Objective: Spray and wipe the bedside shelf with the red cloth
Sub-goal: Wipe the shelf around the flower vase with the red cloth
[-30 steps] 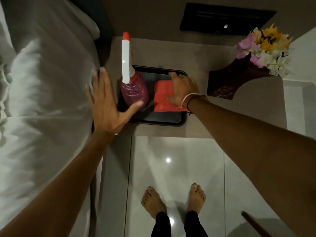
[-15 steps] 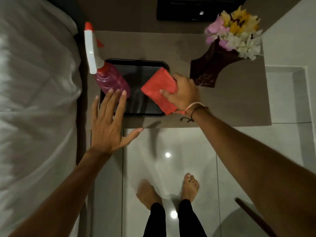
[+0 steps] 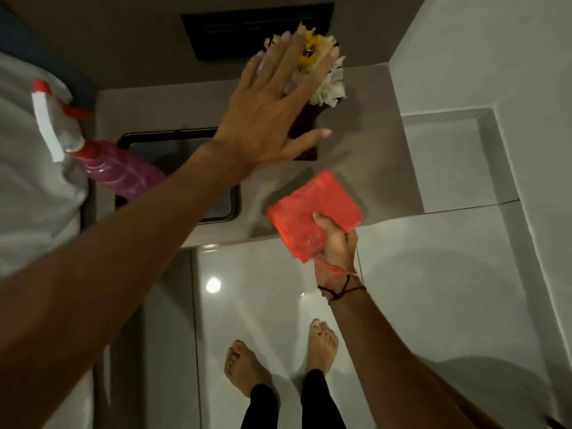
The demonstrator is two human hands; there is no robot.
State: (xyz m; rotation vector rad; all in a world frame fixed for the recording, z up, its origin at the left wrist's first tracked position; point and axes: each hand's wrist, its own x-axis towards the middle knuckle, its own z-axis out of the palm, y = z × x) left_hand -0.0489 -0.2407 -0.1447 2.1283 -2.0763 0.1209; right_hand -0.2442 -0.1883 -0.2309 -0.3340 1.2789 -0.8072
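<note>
- The left hand (image 3: 266,119) is spread flat, fingers splayed and holding nothing, reaching across in front of the flowers (image 3: 328,85) and their dark vase (image 3: 306,140).
- Whether that hand touches the flowers cannot be told; its fingertips overlap them in the head view.
- The right hand (image 3: 335,243) is closed on the cloth (image 3: 312,212), thumb on top, gripping it at its near corner.
- The cloth is red, folded into a flat square, and is held over the front edge of the shelf (image 3: 365,162), right of the tray (image 3: 185,144); whether it rests on the surface cannot be told.
- A thin red cord and a black one circle the right wrist.
- The spray bottle (image 3: 120,171), pink with a white and red trigger head, stands at the tray's left end, next to the white bedding (image 3: 31,196).
- The left forearm crosses over the black tray and hides part of it.
- The vase stands on the shelf behind the cloth, just right of the tray.
- Two bare feet (image 3: 322,342) stand on the glossy tiled floor (image 3: 418,289) below the shelf.
</note>
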